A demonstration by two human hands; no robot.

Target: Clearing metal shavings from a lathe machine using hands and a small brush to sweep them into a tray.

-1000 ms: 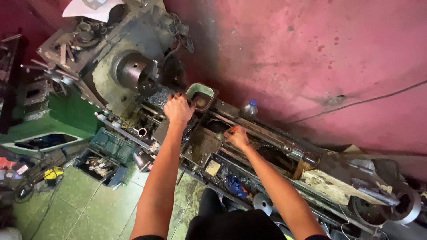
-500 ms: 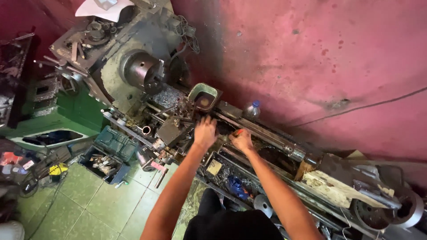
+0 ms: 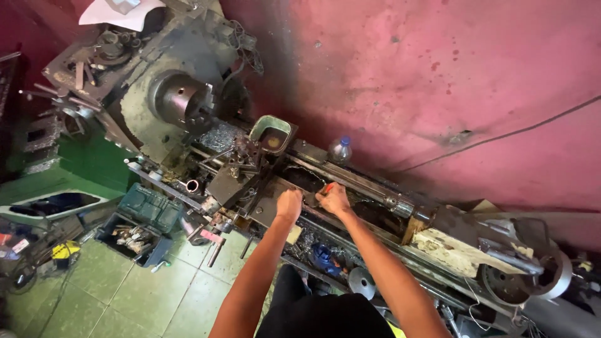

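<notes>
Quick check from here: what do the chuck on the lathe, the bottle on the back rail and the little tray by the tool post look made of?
Chuck: bare steel by the look, dull grey with a worn sheen.
Bottle: clear plastic, probably; see-through body, blue cap.
Tray: likely painted metal, pale green rim, chipped and grimy; dark inside, contents unclear.

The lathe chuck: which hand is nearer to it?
Left. The left hand rests on the carriage just right of the chuck; the right hand sits farther along the bed, away from it.
</notes>
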